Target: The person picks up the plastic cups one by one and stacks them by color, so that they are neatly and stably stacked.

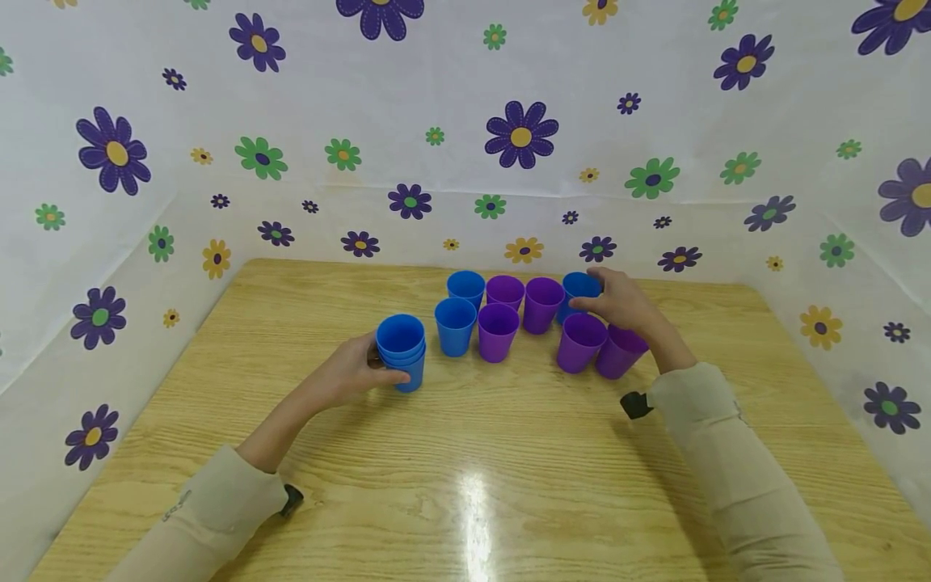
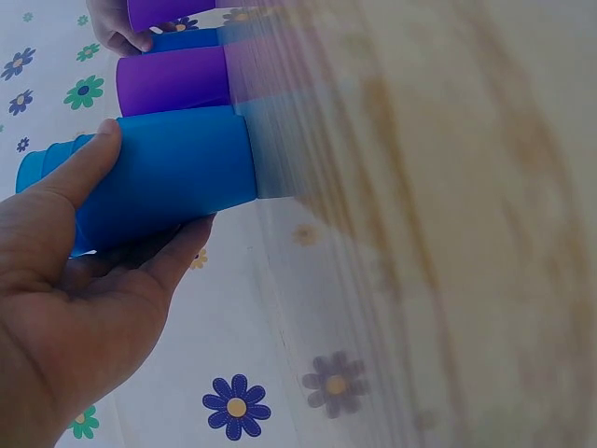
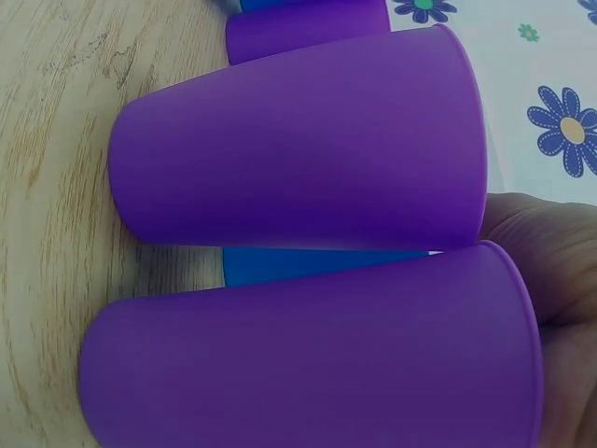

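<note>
On the left, my left hand [image 1: 347, 376] grips a stack of nested blue cups [image 1: 407, 354], thumb on the near side and fingers round the far side. The left wrist view shows the stacked rims of these blue cups [image 2: 177, 168] above the thumb. At the back right, my right hand [image 1: 620, 301] holds a blue cup [image 1: 579, 284] by its rim, thumb in front and fingers behind. In front of that cup stand two purple cups [image 1: 582, 343] [image 1: 618, 356]. They hide most of the blue cup [image 3: 317, 265] in the right wrist view.
Between my hands, two upright blue cups [image 1: 456, 330] [image 1: 465, 284] stand close to three purple cups [image 1: 498, 335] [image 1: 505, 288] [image 1: 542, 309]. All are on the wooden table [image 1: 436, 453]. A white flowered cloth [image 1: 451, 97] rises behind the table and along both sides.
</note>
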A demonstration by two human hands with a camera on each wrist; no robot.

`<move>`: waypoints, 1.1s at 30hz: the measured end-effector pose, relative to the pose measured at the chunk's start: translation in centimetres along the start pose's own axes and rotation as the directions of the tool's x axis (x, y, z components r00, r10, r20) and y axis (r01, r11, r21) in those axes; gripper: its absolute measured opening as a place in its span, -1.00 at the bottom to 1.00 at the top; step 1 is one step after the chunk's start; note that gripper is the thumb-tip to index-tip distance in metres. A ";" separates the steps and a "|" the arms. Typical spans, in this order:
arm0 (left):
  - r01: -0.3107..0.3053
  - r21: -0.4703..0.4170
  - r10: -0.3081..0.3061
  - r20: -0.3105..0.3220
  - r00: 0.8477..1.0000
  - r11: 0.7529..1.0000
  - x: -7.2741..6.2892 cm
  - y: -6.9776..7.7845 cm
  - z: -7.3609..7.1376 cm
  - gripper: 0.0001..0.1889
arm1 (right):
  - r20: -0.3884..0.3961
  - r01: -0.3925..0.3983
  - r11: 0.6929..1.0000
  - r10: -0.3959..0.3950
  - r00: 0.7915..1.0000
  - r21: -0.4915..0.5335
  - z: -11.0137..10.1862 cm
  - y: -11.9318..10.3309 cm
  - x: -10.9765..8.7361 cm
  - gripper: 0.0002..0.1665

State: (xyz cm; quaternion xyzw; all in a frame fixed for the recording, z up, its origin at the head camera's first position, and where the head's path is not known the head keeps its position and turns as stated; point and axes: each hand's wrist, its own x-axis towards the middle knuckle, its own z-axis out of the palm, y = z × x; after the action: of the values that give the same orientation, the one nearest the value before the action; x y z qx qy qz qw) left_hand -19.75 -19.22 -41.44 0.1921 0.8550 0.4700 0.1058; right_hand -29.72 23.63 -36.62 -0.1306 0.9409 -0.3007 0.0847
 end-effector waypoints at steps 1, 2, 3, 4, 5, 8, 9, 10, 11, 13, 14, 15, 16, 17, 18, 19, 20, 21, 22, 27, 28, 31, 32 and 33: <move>0.001 0.000 -0.001 0.000 1.000 1.000 0.0 0.0 0.0 -0.30 | -0.004 0.002 1.000 -0.002 1.000 -0.004 0.0 0.0 0.0 -0.06; 0.002 0.001 -0.002 0.000 1.000 1.000 0.0 0.0 0.0 -0.30 | -0.009 0.004 1.000 -0.004 1.000 -0.006 0.0 0.1 -0.1 -0.07; 0.004 0.001 -0.003 -0.001 1.000 1.000 0.0 0.0 0.0 -0.30 | -0.016 0.003 1.000 -0.003 1.000 -0.007 -0.1 0.1 -0.1 -0.07; 0.004 0.002 -0.004 -0.001 1.000 1.000 0.0 0.0 0.0 -0.29 | -0.023 0.001 1.000 -0.002 1.000 -0.009 -0.1 0.1 -0.1 -0.07; 0.005 0.003 -0.005 -0.002 1.000 1.000 0.0 0.0 0.0 -0.29 | -0.032 -0.002 1.000 0.001 0.999 -0.010 -0.2 0.1 -0.2 -0.07; 0.006 0.001 -0.006 0.000 1.000 1.000 0.0 0.0 0.0 -0.29 | -0.060 -0.014 1.000 0.014 0.998 -0.005 -0.4 0.1 -0.3 -0.06; 0.007 -0.001 -0.007 0.001 1.000 1.000 0.0 0.0 0.0 -0.29 | -0.073 -0.015 1.000 0.015 0.997 -0.002 -0.4 0.1 -0.4 -0.06; 0.007 -0.001 -0.007 0.001 1.000 1.000 0.0 0.0 0.0 -0.30 | -0.085 -0.015 1.000 0.015 0.996 0.001 -0.5 0.0 -0.5 -0.06; 0.007 -0.004 -0.007 0.002 1.000 1.000 0.0 0.0 0.0 -0.30 | -0.097 -0.016 1.000 0.017 0.995 0.002 -0.6 0.0 -0.6 -0.05; 0.009 -0.007 -0.008 0.004 1.000 1.000 -0.1 0.0 0.0 -0.30 | -0.125 -0.010 1.000 0.013 0.992 0.021 -0.8 -0.1 -0.8 -0.05; 0.010 -0.009 -0.010 0.004 1.000 1.000 -0.1 0.0 0.0 -0.30 | -0.140 -0.003 0.999 0.008 0.990 0.032 -0.8 -0.2 -1.0 -0.06; 0.012 -0.009 -0.011 0.004 1.000 1.000 -0.1 0.0 0.0 -0.30 | -0.155 0.004 0.999 0.003 0.988 0.045 -0.9 -0.3 -1.2 -0.06; 0.013 -0.009 -0.013 0.004 1.000 1.000 -0.1 0.0 0.0 -0.30 | -0.170 0.010 0.998 0.000 0.985 0.058 -1.0 -0.4 -1.3 -0.07; 0.013 -0.009 -0.013 0.005 1.000 1.000 -0.1 0.0 0.0 -0.30 | -0.185 0.018 0.997 -0.004 0.983 0.072 -1.1 -0.5 -1.5 -0.08; 0.013 -0.008 -0.013 0.006 1.000 1.000 -0.1 -0.1 0.0 -0.31 | -0.202 0.033 0.996 -0.014 0.979 0.087 -1.1 -0.6 -1.7 -0.09; 0.013 -0.007 -0.013 0.007 1.000 1.000 -0.1 -0.1 0.0 -0.31 | -0.216 0.043 0.994 -0.021 0.976 0.096 -1.2 -0.7 -1.8 -0.09; 0.013 -0.007 -0.013 0.006 1.000 1.000 -0.1 -0.1 0.0 -0.31 | -0.231 0.053 0.993 -0.028 0.973 0.102 -1.3 -0.8 -2.0 -0.10; 0.013 -0.006 -0.013 0.007 1.000 1.000 -0.1 -0.2 0.0 -0.31 | -0.244 0.064 0.992 -0.035 0.969 0.110 -1.3 -0.9 -2.2 -0.11; 0.012 -0.007 -0.012 0.008 1.000 1.000 -0.1 -0.2 0.0 -0.31 | -0.255 0.074 0.990 -0.042 0.966 0.117 -1.4 -1.0 -2.3 -0.12; 0.014 -0.012 -0.014 0.008 1.000 1.000 -0.1 -0.1 0.0 -0.33 | -0.293 0.118 0.985 -0.076 0.953 0.129 -1.7 -1.6 -3.0 -0.12; 0.014 -0.013 -0.014 0.007 1.000 1.000 -0.1 -0.1 0.0 -0.33 | -0.297 0.125 0.984 -0.082 0.951 0.129 -1.7 -1.8 -3.1 -0.12; 0.008 -0.009 -0.008 0.004 1.000 1.000 -0.1 -0.1 0.0 -0.33 | -0.301 0.139 0.980 -0.092 0.949 0.139 -1.9 -2.3 -3.5 -0.12; 0.007 -0.010 -0.007 0.004 1.000 1.000 -0.1 -0.1 0.1 -0.33 | -0.303 0.143 0.979 -0.094 0.948 0.145 -1.9 -2.4 -3.6 -0.12; 0.005 -0.008 -0.005 0.005 1.000 1.000 0.0 -0.1 0.1 -0.33 | -0.306 0.149 0.977 -0.097 0.947 0.151 -1.9 -2.6 -3.7 -0.12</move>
State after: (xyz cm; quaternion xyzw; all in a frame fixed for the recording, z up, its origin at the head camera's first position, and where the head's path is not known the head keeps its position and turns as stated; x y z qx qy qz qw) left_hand -19.70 -19.23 -41.55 0.1905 0.8533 0.4727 0.1100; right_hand -26.18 23.76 -33.28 -0.1346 0.9034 -0.4018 -0.0657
